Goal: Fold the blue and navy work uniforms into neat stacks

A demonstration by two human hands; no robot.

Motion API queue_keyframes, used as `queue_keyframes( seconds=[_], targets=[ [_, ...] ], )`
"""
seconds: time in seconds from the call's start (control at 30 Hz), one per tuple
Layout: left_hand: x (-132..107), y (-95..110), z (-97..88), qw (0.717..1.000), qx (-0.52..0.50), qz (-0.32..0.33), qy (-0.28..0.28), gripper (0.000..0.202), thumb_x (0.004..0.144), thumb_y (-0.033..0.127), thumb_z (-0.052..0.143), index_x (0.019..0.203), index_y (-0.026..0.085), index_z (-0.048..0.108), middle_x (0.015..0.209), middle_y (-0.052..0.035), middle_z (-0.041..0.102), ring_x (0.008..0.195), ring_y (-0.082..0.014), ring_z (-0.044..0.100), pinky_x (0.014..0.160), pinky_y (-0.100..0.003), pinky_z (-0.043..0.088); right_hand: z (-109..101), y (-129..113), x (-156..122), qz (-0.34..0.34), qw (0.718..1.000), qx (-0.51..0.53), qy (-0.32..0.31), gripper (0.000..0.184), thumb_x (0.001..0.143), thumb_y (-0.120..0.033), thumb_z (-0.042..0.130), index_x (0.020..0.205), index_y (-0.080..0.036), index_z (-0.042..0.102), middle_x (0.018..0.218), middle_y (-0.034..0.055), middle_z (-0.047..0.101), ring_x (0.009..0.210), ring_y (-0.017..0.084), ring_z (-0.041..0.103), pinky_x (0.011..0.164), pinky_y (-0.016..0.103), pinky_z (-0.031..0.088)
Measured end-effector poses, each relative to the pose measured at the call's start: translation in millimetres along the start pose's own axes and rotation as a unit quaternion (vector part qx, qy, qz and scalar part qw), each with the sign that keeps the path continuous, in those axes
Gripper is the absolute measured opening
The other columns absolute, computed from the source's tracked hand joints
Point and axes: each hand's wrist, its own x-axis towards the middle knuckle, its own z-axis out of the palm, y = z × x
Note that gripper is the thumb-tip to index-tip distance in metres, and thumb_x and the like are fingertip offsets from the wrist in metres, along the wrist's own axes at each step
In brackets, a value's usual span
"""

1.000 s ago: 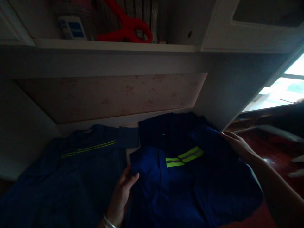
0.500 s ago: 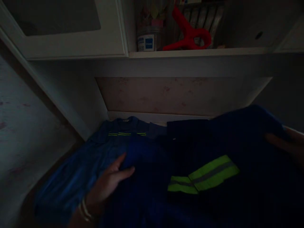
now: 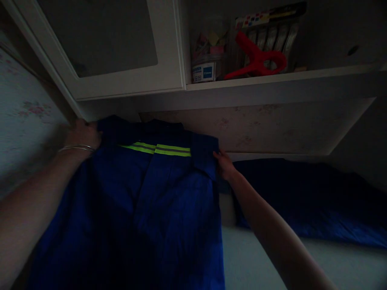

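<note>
Head view: royal-blue cloth work shirt (image 3: 178, 193) held spread btwn both hands over L part of the white table (image 3: 242, 253), front showing, collar end near the pale pink-floral back panel (image 3: 242, 125). Can't tell if its lower part touches the table. Yellow-green & grey reflective band (image 3: 173, 150) runs across the chest. Left hand (image 3: 83, 135), w/ thin silver bangles (image 3: 77, 148) at the wrist: fingers curled round the sleeve edge on that side, tips hidden. Right hand (image 3: 224, 163): fingers pinching outer edge of the other sleeve, approx. level w/ the band. Dark-blue cloth garment (image 3: 308, 197) lies on table to the R, beside the right forearm. Above, on white shelf (image 3: 290, 77): red plastic clamp (image 3: 255, 60) & clear plastic jar (image 3: 208, 60) w/ blue-and-white label.
</note>
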Motion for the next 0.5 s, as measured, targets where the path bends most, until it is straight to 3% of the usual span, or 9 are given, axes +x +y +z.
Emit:
queue_keyframes(
  seconds=[0.03,0.1,0.17,0.23,0.3,0.4,0.43,0.5],
  targets=[
    [-7.6,9.4,18.2,0.999,0.034,0.027,0.006,0.048,0.097,0.028,0.022,0.122,-0.002,0.051,0.128,-0.0197,0.057,0.128,-0.0452,0.041,0.092,-0.061,0.04,8.0,22.0,5.0,0.033,0.998,-0.055,0.002,0.048,0.096,-0.028,0.037,0.144,-0.023,0.031,0.129,0.0088,0.062,0.107,0.019,0.065,0.083,0.035,0.057],
    [-35.2,32.2,60.1,0.998,0.041,0.048,0.011,0.048,0.097,0.018,0.02,0.139,0.0,0.036,0.138,-0.0248,0.047,0.131,-0.0442,0.039,0.096,-0.063,0.037,17.9,60.2,7.4,0.077,0.987,-0.138,0.016,0.053,0.093,-0.026,0.041,0.144,-0.013,0.033,0.13,0.0181,0.059,0.115,0.026,0.061,0.09,0.041,0.054],
    [-73.2,55.8,107.0,0.997,0.04,0.068,-0.021,0.049,0.094,0.013,0.03,0.14,0.004,0.04,0.138,-0.0268,0.047,0.126,-0.04,0.047,0.098,-0.059,0.04,23.7,87.7,3.8,0.081,0.978,-0.188,0.036,0.058,0.09,-0.028,0.048,0.143,-0.007,0.036,0.138,0.0239,0.051,0.129,0.032,0.049,0.103,0.047,0.043],
    [-115.3,76.5,154.7,0.992,0.025,0.092,-0.076,0.046,0.093,0.02,0.037,0.136,0.01,0.05,0.137,-0.0226,0.051,0.116,-0.0352,0.056,0.094,-0.051,0.046,30.1,105.2,-1.2,0.057,0.97,-0.231,0.04,0.066,0.086,-0.037,0.057,0.143,-0.01,0.038,0.148,0.0216,0.04,0.139,0.033,0.034,0.113,0.047,0.029],
    [-155.8,92.6,197.4,0.985,0.001,0.113,-0.13,0.046,0.094,0.03,0.04,0.135,0.014,0.053,0.14,-0.0179,0.051,0.114,-0.0306,0.058,0.094,-0.045,0.048,38.9,115.9,-5.0,0.009,0.951,-0.308,-0.003,0.08,0.079,-0.053,0.064,0.146,-0.018,0.037,0.156,0.0174,0.028,0.143,0.035,0.025,0.115,0.049,0.023],
    [-202.1,105.9,243.5,0.974,-0.03,0.119,-0.189,0.05,0.096,0.039,0.036,0.139,0.017,0.05,0.147,-0.0131,0.047,0.129,-0.0277,0.049,0.105,-0.045,0.04,52.5,126.8,-6.8,-0.063,0.88,-0.461,-0.093,0.096,0.065,-0.063,0.074,0.146,-0.028,0.037,0.161,0.0139,0.015,0.144,0.04,0.017,0.111,0.061,0.02],
    [-211.8,107.3,253.8,0.972,-0.037,0.111,-0.204,0.052,0.096,0.041,0.033,0.14,0.017,0.048,0.149,-0.0132,0.045,0.133,-0.0284,0.045,0.108,-0.048,0.037,55.3,129.9,-6.3,-0.075,0.861,-0.491,-0.107,0.091,0.065,-0.06,0.075,0.144,-0.029,0.041,0.161,0.0129,0.016,0.144,0.041,0.016,0.111,0.063,0.018],
    [-222.6,106.7,268.0,0.968,-0.048,0.088,-0.229,0.056,0.097,0.043,0.028,0.142,0.016,0.046,0.151,-0.0143,0.042,0.138,-0.03,0.039,0.11,-0.055,0.031,54.6,134.8,-3.1,-0.074,0.857,-0.5,-0.101,0.061,0.078,-0.051,0.068,0.133,-0.029,0.053,0.156,0.0111,0.031,0.143,0.036,0.023,0.112,0.059,0.018]
  ],
)
